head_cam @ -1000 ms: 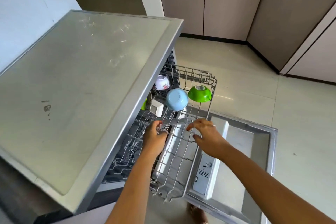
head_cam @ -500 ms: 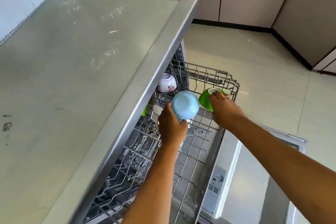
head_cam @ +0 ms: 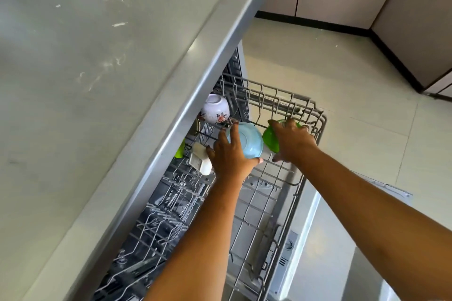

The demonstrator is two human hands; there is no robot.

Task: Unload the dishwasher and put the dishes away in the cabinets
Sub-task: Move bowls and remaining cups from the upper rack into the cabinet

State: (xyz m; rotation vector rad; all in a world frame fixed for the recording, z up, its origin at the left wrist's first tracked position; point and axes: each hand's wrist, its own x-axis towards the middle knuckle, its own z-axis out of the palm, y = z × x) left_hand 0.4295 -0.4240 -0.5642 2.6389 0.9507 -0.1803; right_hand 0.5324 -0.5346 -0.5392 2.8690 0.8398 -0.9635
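Left hand (head_cam: 230, 157) grips the blue bowl (head_cam: 249, 142), right hand (head_cam: 293, 145) the green bowl (head_cam: 269, 140), at the dish rack's (head_cam: 318, 113) far edge; we should lift both next.

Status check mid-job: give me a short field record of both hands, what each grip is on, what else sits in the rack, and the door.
left hand: grips the blue bowl
right hand: grips the green bowl
also in rack: flowered bowl, white square dish
rack: pulled out over the door
door: open, folded down
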